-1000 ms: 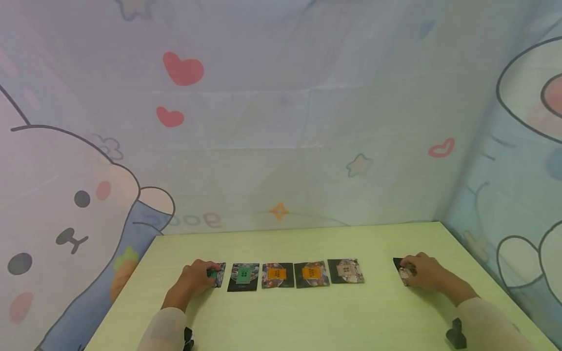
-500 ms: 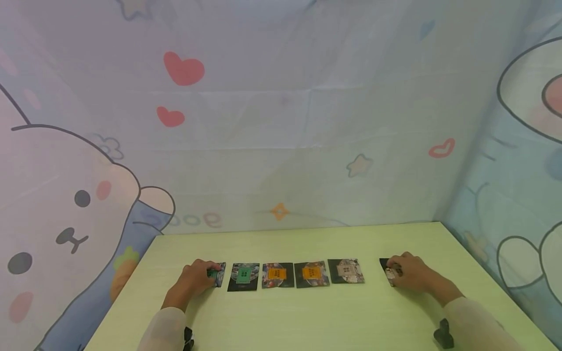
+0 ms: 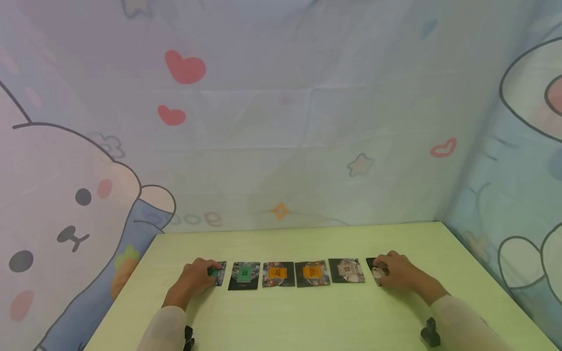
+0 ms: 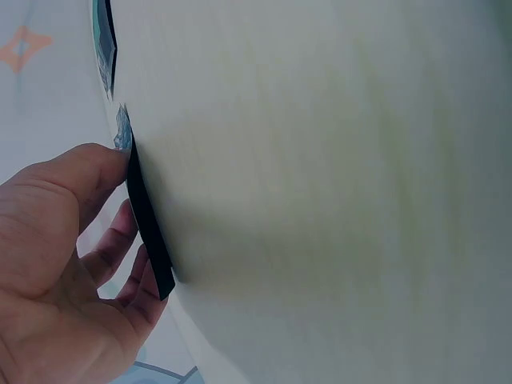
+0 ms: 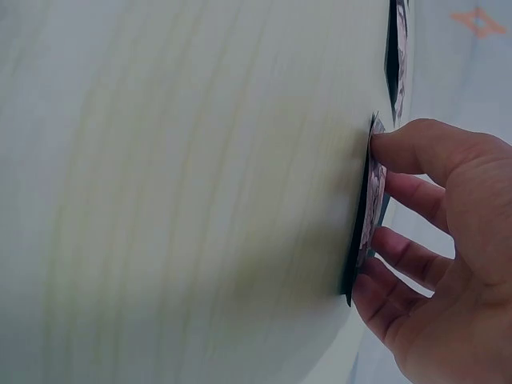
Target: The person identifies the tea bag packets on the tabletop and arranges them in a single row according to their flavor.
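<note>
At the left end of a row of flat square packets, my left hand [image 3: 195, 278] grips a green-label packet [image 3: 221, 274] by its edges. In the left wrist view the thumb [image 4: 100, 170] is on one edge of that packet [image 4: 148, 224], with the fingertips along it. My right hand [image 3: 395, 271] holds a beige-label packet [image 3: 374, 269] at the row's right end. The right wrist view shows the thumb and curled fingers along that packet [image 5: 373, 200], which lies flat at the table. The hands cover much of both packets.
Between the hands lie a green-label packet [image 3: 243, 276], two orange-label packets [image 3: 278, 274] and a beige-label packet [image 3: 346, 270], with small gaps. The pale yellow-green table [image 3: 298, 321] ends at a printed cloth backdrop [image 3: 281, 146] behind and at the sides.
My right hand has slid its beige-label packet left, close to the other beige-label one. The left hand and the packets between have stayed in place.
</note>
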Available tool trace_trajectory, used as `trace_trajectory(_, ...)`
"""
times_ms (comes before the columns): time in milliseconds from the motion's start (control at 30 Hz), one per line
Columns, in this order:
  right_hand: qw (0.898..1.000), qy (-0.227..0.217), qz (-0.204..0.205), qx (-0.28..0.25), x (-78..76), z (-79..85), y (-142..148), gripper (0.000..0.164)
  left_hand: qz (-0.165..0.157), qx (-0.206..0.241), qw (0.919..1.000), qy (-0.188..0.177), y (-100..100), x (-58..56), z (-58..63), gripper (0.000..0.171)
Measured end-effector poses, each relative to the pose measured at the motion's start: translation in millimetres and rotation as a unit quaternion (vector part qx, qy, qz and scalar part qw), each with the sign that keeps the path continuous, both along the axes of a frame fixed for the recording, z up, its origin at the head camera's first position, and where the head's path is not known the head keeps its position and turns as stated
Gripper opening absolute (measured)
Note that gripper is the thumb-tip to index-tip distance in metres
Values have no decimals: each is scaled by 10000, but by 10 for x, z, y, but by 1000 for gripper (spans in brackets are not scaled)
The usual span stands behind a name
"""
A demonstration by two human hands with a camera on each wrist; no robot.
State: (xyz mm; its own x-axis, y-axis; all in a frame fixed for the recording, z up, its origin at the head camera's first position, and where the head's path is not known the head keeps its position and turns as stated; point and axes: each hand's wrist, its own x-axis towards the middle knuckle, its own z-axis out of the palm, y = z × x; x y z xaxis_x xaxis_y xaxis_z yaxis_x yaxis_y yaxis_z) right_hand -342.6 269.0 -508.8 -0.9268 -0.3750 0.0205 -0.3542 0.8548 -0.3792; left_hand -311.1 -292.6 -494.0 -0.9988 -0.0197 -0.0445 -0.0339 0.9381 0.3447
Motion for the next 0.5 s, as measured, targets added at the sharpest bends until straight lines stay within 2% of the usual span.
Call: trace_trajectory(500,9997,-197,-68,-117,1,32,-166,38,18,12,10000,-22,4,0,6,33)
